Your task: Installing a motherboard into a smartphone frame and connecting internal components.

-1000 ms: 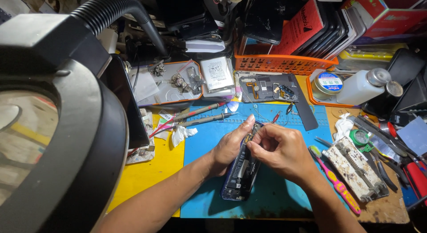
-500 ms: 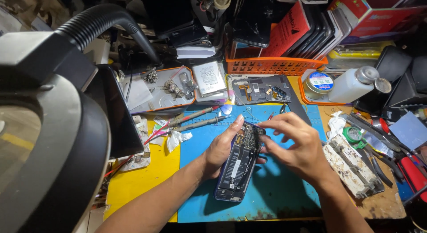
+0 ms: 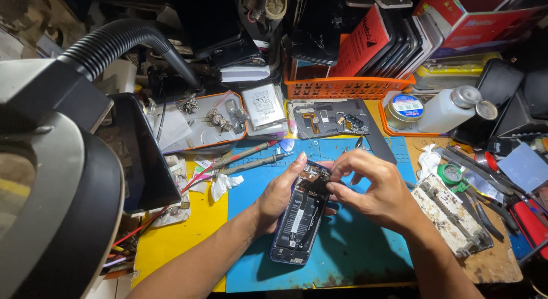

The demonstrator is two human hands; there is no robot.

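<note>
Your left hand [image 3: 278, 196] wraps the opened phone [image 3: 301, 216] from the side, thumb up by its top edge, holding it tilted over the blue mat [image 3: 354, 253]. Your right hand [image 3: 377, 187] pinches fingertips [image 3: 337, 172] onto the phone's upper end. Two screwdrivers [image 3: 251, 159] lie just beyond, an orange basket [image 3: 348, 86] farther back.

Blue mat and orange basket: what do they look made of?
Blue mat: looks like soft rubber or silicone, matte, lying flat under the opened phone, with moulded ridges at its far edge. Orange basket: likely rigid moulded plastic, slightly glossy, with a lattice wall.
</note>
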